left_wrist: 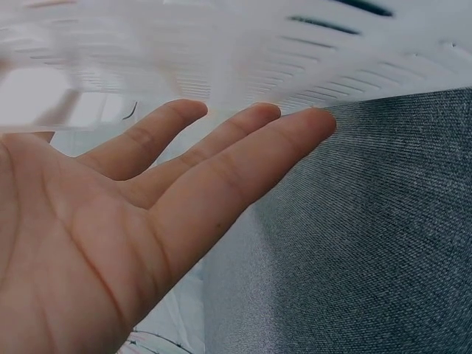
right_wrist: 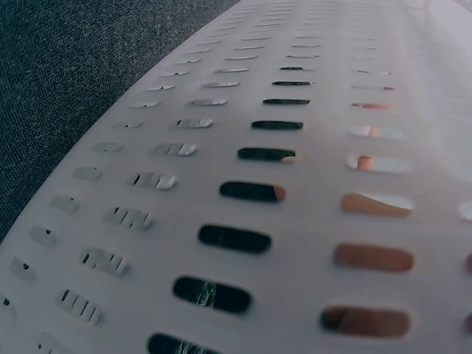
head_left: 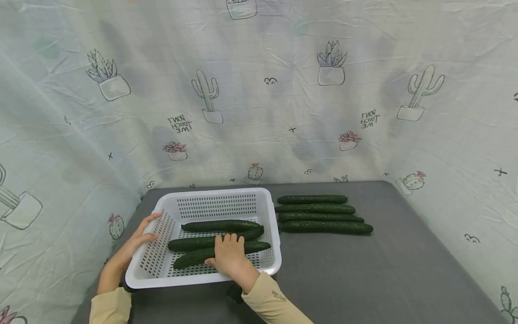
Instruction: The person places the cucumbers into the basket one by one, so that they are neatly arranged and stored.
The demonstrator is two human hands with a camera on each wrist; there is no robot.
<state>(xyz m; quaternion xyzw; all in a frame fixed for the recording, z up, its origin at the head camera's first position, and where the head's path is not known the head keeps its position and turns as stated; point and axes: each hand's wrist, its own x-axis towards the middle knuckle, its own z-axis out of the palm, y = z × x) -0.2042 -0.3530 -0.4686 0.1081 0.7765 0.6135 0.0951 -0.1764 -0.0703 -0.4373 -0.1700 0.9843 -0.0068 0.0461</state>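
Note:
A white slotted plastic basket (head_left: 202, 192) stands on the grey table, with several dark green cucumbers lying lengthwise in it. My right hand (head_left: 232, 256) reaches over the basket's front rim and grips the front cucumber (head_left: 194, 258), fingers across its far side and thumb on the near side. Just behind lies another cucumber (head_left: 190, 244). At the basket's left side is my left hand (head_left: 135, 240), its fingers extended along the wall; the left wrist view shows the palm (left_wrist: 81, 243) beside the basket. The right wrist view shows mostly slotted wall (right_wrist: 310, 214), hiding most of the hand.
To the right of the basket, several cucumbers (head_left: 323, 226) lie side by side on the table (head_left: 344, 274). A pale cloth (head_left: 283, 108) printed with potted plants hangs behind the table and along both sides.

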